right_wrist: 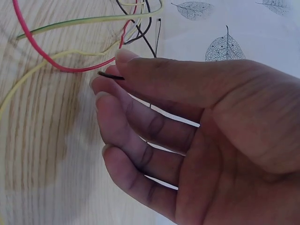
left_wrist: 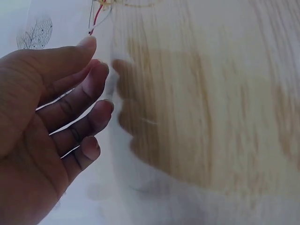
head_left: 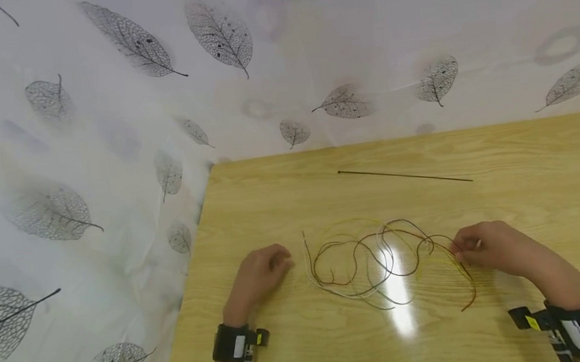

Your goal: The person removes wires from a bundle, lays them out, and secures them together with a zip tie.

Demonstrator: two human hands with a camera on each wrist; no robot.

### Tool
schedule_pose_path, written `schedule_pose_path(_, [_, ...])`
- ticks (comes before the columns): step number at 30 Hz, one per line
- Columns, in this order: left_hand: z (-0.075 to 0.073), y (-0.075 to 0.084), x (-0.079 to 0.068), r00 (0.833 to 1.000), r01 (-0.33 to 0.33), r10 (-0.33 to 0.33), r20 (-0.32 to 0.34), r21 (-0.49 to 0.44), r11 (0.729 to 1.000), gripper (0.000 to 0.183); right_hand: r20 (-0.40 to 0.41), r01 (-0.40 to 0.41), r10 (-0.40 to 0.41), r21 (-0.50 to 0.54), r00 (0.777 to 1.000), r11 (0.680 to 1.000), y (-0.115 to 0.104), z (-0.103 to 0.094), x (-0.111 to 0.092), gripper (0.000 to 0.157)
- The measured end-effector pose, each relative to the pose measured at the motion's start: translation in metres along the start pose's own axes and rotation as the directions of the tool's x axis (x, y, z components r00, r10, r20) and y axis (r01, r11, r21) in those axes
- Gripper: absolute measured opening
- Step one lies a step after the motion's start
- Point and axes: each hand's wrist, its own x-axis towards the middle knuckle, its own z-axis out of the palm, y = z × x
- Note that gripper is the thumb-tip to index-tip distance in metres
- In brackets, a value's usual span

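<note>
A loose tangle of thin electrical wires [head_left: 354, 296] in red, black, yellow, white and green lies on the table between both hands. My right hand [head_left: 507, 249] is at the tangle's right end, pinching a black wire [right_wrist: 111, 76] between thumb and fingers; its short end sticks out past them. A red wire [right_wrist: 79, 70] and a yellow wire [right_wrist: 29, 75] curve past those fingertips. Left of the tangle, my left hand [head_left: 259, 275] holds nothing, its fingers loosely bent. In the left wrist view a red wire [left_wrist: 97, 16] and a white wire appear just beyond the thumb tip.
A long thin black rod [head_left: 404, 176] lies behind the tangle on the wooden table [head_left: 271, 201]. Leaf-printed white sheeting [head_left: 279, 86] rises along the table's back and left edges. Each wrist wears a black strap [head_left: 231, 344] with a small camera. Bright glare falls near the tangle.
</note>
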Motion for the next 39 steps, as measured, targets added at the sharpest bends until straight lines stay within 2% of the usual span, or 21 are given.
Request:
schedule_pose_path(3, [-0.004,0.015,0.0,0.998,-0.046,0.049,-0.045,0.072,0.996,0.012,-0.001,-0.014,0.014,-0.003,1.0,1.0,-0.004,0.0,0.001,0.008])
schedule_pose_path(5, [-0.004,0.027,0.001,0.992,-0.099,0.107,-0.07,0.11,0.989,0.011,0.001,-0.022,0.022,-0.009,1.0,1.0,-0.006,0.0,0.002,0.011])
schedule_pose_path(7, [-0.004,0.041,0.003,0.979,-0.18,0.19,-0.078,0.12,0.976,0.011,0.002,-0.027,0.027,-0.014,1.0,1.0,-0.009,-0.001,0.002,0.015])
schedule_pose_path(9, [0.0,0.055,0.005,0.957,-0.272,0.281,-0.069,0.121,0.955,0.011,0.003,-0.029,0.029,-0.022,1.0,0.999,-0.011,-0.003,0.003,0.021])
schedule_pose_path(12, [0.008,0.074,0.009,0.915,-0.397,0.402,-0.024,0.114,0.911,0.012,0.0,-0.037,0.037,-0.033,0.999,0.999,-0.014,-0.006,0.001,0.032])
schedule_pose_path(16, [0.024,0.092,0.01,0.873,-0.489,0.483,0.071,0.117,0.865,0.013,-0.016,-0.038,0.037,-0.054,0.999,0.998,-0.019,-0.013,0.0,0.044])
schedule_pose_path(20, [0.036,0.102,0.008,0.836,-0.543,0.521,0.172,0.124,0.83,0.016,-0.052,-0.031,0.028,-0.063,0.998,0.998,-0.025,-0.025,0.003,0.047])
schedule_pose_path(24, [0.045,0.106,0.005,0.815,-0.563,0.524,0.245,0.128,0.816,0.014,-0.094,-0.026,0.017,-0.096,0.995,0.995,-0.028,-0.04,0.011,0.044])
schedule_pose_path(27, [0.048,0.104,0.002,0.813,-0.566,0.525,0.251,0.131,0.814,0.018,-0.129,-0.021,0.003,-0.141,0.992,0.99,-0.029,-0.047,0.023,0.042])
schedule_pose_path(30, [0.048,0.1,0.001,0.818,-0.56,0.521,0.245,0.134,0.817,0.018,-0.157,-0.026,-0.002,-0.172,0.988,0.985,-0.026,-0.052,0.035,0.041])
schedule_pose_path(39, [0.041,0.086,-0.001,0.864,-0.494,0.458,0.209,0.176,0.852,0.009,-0.204,-0.074,0.03,-0.213,0.979,0.974,-0.008,-0.051,0.068,0.042])
